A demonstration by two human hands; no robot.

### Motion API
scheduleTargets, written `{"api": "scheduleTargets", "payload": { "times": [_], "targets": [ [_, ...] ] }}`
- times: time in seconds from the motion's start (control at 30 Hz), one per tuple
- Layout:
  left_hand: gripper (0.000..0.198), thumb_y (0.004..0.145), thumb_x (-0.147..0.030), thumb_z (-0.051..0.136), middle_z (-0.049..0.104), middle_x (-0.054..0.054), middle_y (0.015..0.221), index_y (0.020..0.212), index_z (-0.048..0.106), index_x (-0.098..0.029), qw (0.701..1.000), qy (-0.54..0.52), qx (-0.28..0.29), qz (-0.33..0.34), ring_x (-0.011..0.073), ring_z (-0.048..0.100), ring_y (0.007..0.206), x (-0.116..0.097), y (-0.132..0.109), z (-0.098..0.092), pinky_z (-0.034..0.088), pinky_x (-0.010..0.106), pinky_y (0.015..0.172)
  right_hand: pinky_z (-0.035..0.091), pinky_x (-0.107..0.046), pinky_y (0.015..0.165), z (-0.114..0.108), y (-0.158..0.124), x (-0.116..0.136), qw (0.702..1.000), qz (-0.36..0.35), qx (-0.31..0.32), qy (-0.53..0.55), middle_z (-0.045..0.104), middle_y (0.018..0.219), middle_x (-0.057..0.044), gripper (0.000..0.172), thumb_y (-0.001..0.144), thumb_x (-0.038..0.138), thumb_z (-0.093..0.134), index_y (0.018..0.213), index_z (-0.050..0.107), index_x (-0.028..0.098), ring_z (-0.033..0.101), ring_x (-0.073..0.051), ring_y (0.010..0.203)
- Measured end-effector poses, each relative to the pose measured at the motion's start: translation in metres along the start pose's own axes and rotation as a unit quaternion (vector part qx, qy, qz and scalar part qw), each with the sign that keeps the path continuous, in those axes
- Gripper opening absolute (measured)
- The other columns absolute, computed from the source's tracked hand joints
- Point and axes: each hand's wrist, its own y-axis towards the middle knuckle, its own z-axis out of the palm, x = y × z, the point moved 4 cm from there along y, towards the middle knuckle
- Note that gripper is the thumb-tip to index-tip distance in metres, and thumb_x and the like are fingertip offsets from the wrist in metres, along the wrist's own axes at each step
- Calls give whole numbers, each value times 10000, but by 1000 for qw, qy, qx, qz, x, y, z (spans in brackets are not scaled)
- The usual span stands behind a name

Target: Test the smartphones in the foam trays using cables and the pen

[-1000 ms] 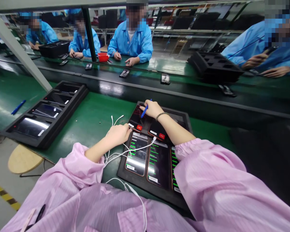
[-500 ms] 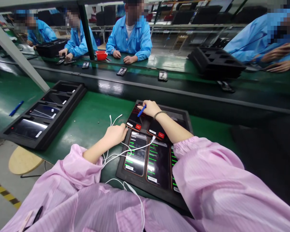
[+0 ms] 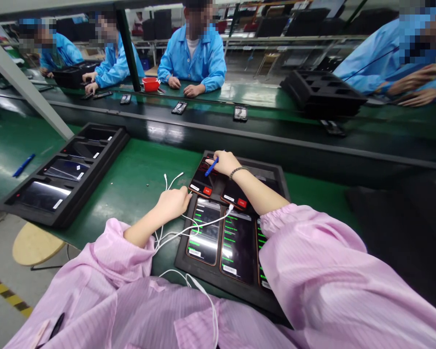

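blue slim pen [image 3: 23, 165] far left on the glossy green surface [image 3: 145, 155]; right of it, black rectangular foam tray [image 3: 89, 183] holding four dark-screened phones [image 3: 39, 195] in a line, pale round wooden stool [image 3: 38, 245] below. then the person's left hand [image 3: 172, 203], pink sleeve: thumb and fingers bunched nearly closed at the lower-left corner of the orange-edged black phone with a red box on screen [image 3: 200, 183]; can't tell what, if anything, is pinched. thin white cables [image 3: 208, 224] run by this hand, two plug ends loose on the surface. that phone sits in the top-left slot of the second black foam tray [image 3: 185, 259]. right hand [image 3: 223, 162], dark bracelet at its wrist, is over the phone's upper part, curled around a second blue pen [image 3: 210, 167], tip angled down-left; finger contact with screen unclear. lower slots: orange-edged phones with green text lines [image 3: 206, 237], rightmost partly covered by the sleeve.
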Motion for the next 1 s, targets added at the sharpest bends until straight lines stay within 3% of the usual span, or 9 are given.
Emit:
{"api": "scheduleTargets", "payload": {
  "times": [0.17, 0.33, 0.5, 0.6, 0.7, 0.83, 0.93, 1.0],
  "targets": [
    [342, 1027, -352, 321, 738, 143, 974, 1104, 579, -141, 1000, -25, -3, -15, 295, 715, 977, 2, 3, 1, 541, 378, 823, 440, -286, 682, 0, 0, 0, 1000, 0, 0, -6, 703, 805, -86, 226, 861, 391, 660, 753, 605, 201, 649, -219, 787],
    [315, 1005, -330, 384, 730, 161, 1053, 1057, 630, -141, 989, -126, -17, -69, 300, 687, 1043, 0, 9, 6, 514, 386, 889, 448, -297, 691, 0, 2, 3, 1000, 6, -6, -12, 709, 811, -92, 203, 853, 365, 663, 745, 610, 201, 659, -233, 806],
    [293, 983, -280, 421, 732, 162, 1036, 928, 675, -143, 977, -192, -12, -94, 275, 682, 1012, 0, 19, 15, 507, 350, 844, 458, -317, 687, 0, 2, 7, 1000, 11, -18, -16, 712, 817, -102, 198, 836, 357, 676, 730, 604, 207, 669, -259, 818],
    [303, 981, -276, 434, 733, 122, 878, 865, 675, -134, 964, -245, 2, -98, 217, 685, 836, 4, 25, 22, 499, 291, 719, 460, -323, 686, 1, 2, 8, 1000, 10, -26, -14, 711, 817, -106, 200, 832, 370, 675, 736, 606, 210, 669, -266, 826],
    [351, 1006, -274, 377, 668, 54, 666, 874, 660, -112, 949, -298, 26, -99, 136, 594, 568, 6, 30, 28, 436, 226, 552, 458, -325, 686, 2, 1, 7, 1000, 11, -27, -7, 709, 815, -109, 213, 834, 379, 668, 723, 597, 211, 665, -266, 826],
    [379, 1019, -271, 350, 604, 17, 554, 852, 641, -94, 938, -330, 54, -88, 88, 477, 429, 8, 37, 31, 399, 198, 494, 455, -328, 698, 0, 0, 9, 1000, 12, -20, 9, 697, 791, -105, 241, 840, 358, 653, 678, 544, 217, 657, -257, 806],
    [398, 1010, -329, 389, 659, 67, 616, 832, 654, -93, 942, -318, 65, -85, 129, 552, 477, 12, 31, 21, 463, 247, 538, 458, -333, 740, -8, -3, 12, 1000, 6, -13, 24, 671, 730, -79, 282, 812, 339, 681, 655, 476, 225, 650, -248, 779],
    [358, 999, -348, 426, 728, 138, 849, 958, 671, -91, 953, -291, 15, -80, 195, 671, 693, 16, 16, 3, 527, 312, 678, 458, -344, 788, -18, -9, 11, 999, 0, -16, 36, 651, 692, -54, 304, 813, 354, 679, 672, 439, 232, 645, -239, 763]
  ]
}}
